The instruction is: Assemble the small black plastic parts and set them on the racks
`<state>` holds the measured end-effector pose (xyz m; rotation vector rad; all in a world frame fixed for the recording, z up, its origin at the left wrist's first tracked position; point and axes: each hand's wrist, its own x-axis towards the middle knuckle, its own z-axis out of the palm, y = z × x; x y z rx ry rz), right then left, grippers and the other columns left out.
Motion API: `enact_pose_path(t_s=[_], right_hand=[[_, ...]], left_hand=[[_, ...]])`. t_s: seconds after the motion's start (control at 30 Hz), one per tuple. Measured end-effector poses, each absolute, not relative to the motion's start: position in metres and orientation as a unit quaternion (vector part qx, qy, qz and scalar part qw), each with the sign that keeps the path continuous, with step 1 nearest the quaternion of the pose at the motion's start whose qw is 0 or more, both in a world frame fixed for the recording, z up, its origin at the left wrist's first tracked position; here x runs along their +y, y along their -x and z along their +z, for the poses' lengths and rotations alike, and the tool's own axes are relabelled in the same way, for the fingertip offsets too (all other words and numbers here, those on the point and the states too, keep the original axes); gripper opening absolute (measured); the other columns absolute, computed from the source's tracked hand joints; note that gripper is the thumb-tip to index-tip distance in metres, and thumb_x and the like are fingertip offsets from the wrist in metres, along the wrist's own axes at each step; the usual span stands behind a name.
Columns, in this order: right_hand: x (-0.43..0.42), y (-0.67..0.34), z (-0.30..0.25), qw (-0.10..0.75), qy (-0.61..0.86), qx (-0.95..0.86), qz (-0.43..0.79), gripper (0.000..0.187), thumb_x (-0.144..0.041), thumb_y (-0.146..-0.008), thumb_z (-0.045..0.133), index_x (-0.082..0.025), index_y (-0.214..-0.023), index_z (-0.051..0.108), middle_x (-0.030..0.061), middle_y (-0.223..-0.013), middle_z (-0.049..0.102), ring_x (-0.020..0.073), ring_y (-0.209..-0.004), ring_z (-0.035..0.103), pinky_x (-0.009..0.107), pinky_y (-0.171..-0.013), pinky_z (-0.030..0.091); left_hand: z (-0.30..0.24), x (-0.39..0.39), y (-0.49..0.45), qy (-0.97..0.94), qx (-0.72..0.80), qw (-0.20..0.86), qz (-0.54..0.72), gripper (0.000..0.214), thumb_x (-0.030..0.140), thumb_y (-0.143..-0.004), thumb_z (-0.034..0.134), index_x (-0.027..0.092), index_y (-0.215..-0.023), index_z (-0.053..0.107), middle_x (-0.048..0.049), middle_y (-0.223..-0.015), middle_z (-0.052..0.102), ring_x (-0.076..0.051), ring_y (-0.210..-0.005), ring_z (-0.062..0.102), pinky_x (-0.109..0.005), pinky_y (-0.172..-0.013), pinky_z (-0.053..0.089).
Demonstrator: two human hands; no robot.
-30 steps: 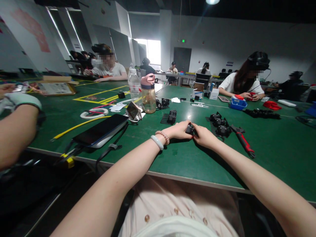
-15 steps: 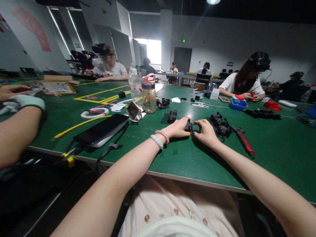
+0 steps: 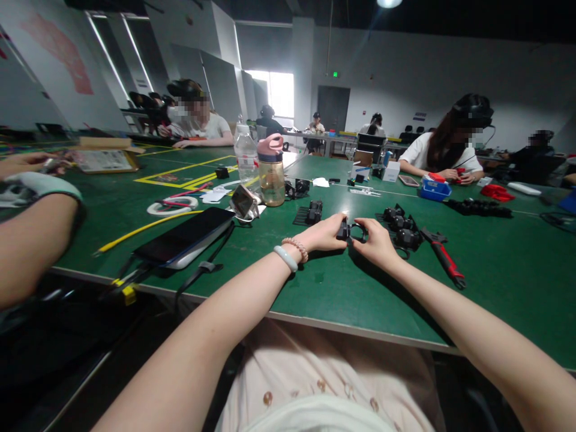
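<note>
Over the near part of the green table, my left hand [image 3: 324, 233] pinches a small black block-like part [image 3: 343, 230]. My right hand [image 3: 378, 242] grips a thin black loop [image 3: 360, 225] between thumb and fingertips, right beside that part. Whether the loop is fixed to the part I cannot tell. Several black blocky parts [image 3: 400, 224] lie just beyond my right hand, and a smaller black cluster [image 3: 314, 212] lies behind my left wrist. To the right rests a pair of pliers [image 3: 443, 253] with red and black handles.
Left of my arm lie a large dark phone [image 3: 186, 237] with a strap and a yellow cable [image 3: 148, 231]. A pink-lidded bottle [image 3: 272, 180] and a clear bottle [image 3: 245, 157] stand behind. A blue box [image 3: 435, 189] is farther right. A co-worker's gloved hand [image 3: 27, 186] is at far left.
The black loop now looks rounder and sits slightly higher between my hands, which have barely moved. At far left, the co-worker's hands have shifted a little.
</note>
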<state>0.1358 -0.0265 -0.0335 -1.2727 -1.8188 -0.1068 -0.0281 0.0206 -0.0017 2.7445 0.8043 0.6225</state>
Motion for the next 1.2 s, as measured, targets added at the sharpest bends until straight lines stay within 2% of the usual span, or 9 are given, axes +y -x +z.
enact_pose_path(t_s=[0.23, 0.4, 0.53, 0.77, 1.1, 1.2], right_hand=[[-0.034, -0.129, -0.027, 0.43, 0.496, -0.753, -0.049, 0.047, -0.017, -0.058, 0.052, -0.015, -0.105, 0.048, 0.0085, -0.098, 0.056, 0.0207, -0.089, 0.05, 0.035, -0.078, 0.041], [-0.036, -0.128, -0.025, 0.42, 0.479, -0.77, -0.027, 0.049, -0.017, -0.06, 0.053, -0.016, -0.109, 0.045, 0.0085, -0.104, 0.054, 0.0211, -0.095, 0.048, 0.037, -0.083, 0.039], [-0.031, -0.131, -0.03, 0.45, 0.459, -0.765, 0.04, 0.051, -0.016, -0.061, 0.053, -0.018, -0.111, 0.044, 0.0076, -0.108, 0.052, 0.0202, -0.099, 0.048, 0.039, -0.086, 0.039], [-0.026, -0.134, -0.035, 0.502, 0.419, -0.739, 0.159, 0.05, -0.015, -0.063, 0.054, -0.019, -0.112, 0.042, 0.0072, -0.108, 0.051, 0.0177, -0.096, 0.051, 0.035, -0.082, 0.044], [-0.036, -0.133, -0.026, 0.503, 0.431, -0.747, 0.063, 0.047, -0.021, -0.065, 0.055, -0.017, -0.111, 0.044, 0.0078, -0.106, 0.053, 0.0187, -0.091, 0.053, 0.036, -0.083, 0.042], [-0.036, -0.132, -0.025, 0.528, 0.419, -0.735, 0.069, 0.047, -0.023, -0.065, 0.056, -0.018, -0.11, 0.044, 0.0078, -0.105, 0.052, 0.0187, -0.092, 0.052, 0.036, -0.083, 0.043]], left_hand=[[-0.004, 0.021, 0.027, -0.933, 0.271, 0.118, 0.203, 0.053, 0.032, -0.061, 0.054, 0.014, -0.108, 0.036, -0.0071, -0.093, 0.051, -0.019, -0.081, 0.051, -0.029, -0.069, 0.041], [-0.003, 0.02, 0.026, -0.932, 0.264, 0.116, 0.217, 0.055, 0.03, -0.06, 0.055, 0.014, -0.109, 0.035, -0.0084, -0.097, 0.051, -0.02, -0.086, 0.051, -0.03, -0.073, 0.041], [-0.001, 0.017, 0.026, -0.931, 0.263, 0.116, 0.224, 0.057, 0.029, -0.061, 0.055, 0.013, -0.111, 0.033, -0.0092, -0.101, 0.049, -0.021, -0.09, 0.05, -0.032, -0.075, 0.04], [0.005, 0.013, 0.026, -0.932, 0.242, 0.116, 0.244, 0.059, 0.027, -0.061, 0.055, 0.014, -0.114, 0.03, -0.0091, -0.105, 0.046, -0.02, -0.092, 0.048, -0.031, -0.078, 0.04], [0.011, 0.009, 0.027, -0.929, 0.233, 0.121, 0.259, 0.059, 0.025, -0.061, 0.055, 0.014, -0.114, 0.03, -0.0093, -0.106, 0.044, -0.021, -0.094, 0.046, -0.033, -0.081, 0.038], [0.013, 0.008, 0.026, -0.927, 0.23, 0.121, 0.27, 0.058, 0.023, -0.061, 0.054, 0.015, -0.113, 0.03, -0.0089, -0.107, 0.044, -0.02, -0.095, 0.045, -0.032, -0.082, 0.038]])
